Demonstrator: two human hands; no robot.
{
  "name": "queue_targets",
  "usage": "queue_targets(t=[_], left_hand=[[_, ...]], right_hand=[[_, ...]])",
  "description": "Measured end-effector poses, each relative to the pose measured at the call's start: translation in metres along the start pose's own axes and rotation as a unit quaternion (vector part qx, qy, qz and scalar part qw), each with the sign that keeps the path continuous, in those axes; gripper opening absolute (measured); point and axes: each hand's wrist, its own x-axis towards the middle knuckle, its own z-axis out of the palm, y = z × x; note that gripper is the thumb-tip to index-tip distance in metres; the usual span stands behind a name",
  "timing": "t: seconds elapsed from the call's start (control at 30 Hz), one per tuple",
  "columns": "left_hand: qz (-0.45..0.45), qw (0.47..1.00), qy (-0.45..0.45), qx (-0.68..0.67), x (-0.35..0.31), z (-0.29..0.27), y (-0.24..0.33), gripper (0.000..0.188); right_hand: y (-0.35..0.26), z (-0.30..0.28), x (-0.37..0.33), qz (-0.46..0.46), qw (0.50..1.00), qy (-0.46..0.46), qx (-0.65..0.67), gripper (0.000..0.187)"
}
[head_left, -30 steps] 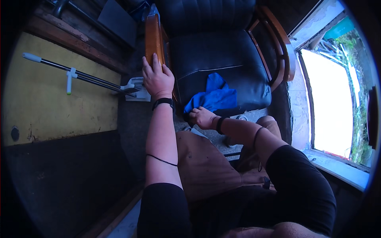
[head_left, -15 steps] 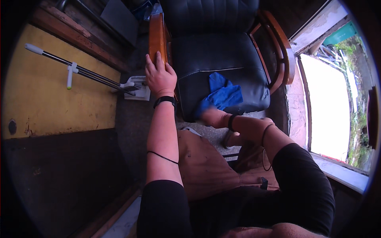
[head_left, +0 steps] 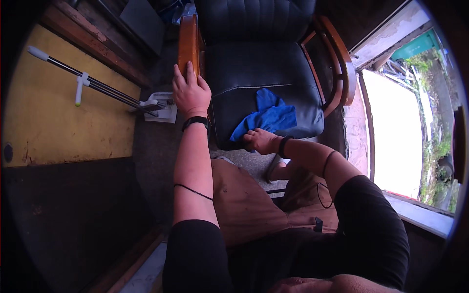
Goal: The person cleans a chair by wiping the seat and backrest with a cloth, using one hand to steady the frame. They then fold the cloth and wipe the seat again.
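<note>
A black padded armchair (head_left: 261,66) with wooden arms stands before me. My left hand (head_left: 191,95) lies on the front end of its left wooden armrest (head_left: 188,41), fingers stretched out and a little apart. On the front of the seat a crumpled blue cloth (head_left: 273,116) is spread. My right hand (head_left: 261,140) is closed on the near left end of that cloth, at the seat's front edge, with its fingers curled. Part of the fingertips is hidden in the cloth's folds.
Left of the chair, a long-handled broom (head_left: 93,80) leans with its head by a white dustpan (head_left: 163,115). A yellow and dark panel (head_left: 73,112) stands at the left. The right armrest (head_left: 344,68) curves near a bright doorway (head_left: 395,132).
My right hand, blurred before, now shows sharply at the cloth's near end. The left hand keeps its place on the armrest. The whole view has shifted slightly.
</note>
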Motion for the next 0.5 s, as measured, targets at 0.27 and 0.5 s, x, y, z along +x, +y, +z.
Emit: queue_targets(t=[0.27, 0.5], left_hand=[[0.01, 1.0, 0.013, -0.005, 0.003, 0.0, 0.003, 0.049], [0.013, 1.0, -0.001, -0.004, 0.0, -0.001, 0.004, 0.05]], right_hand=[[0.048, -0.016, -0.045, 0.051, 0.991, 0.109, 0.066, 0.029], [0.006, -0.014, 0.042, 0.141, 0.958, 0.226, 0.104, 0.044]])
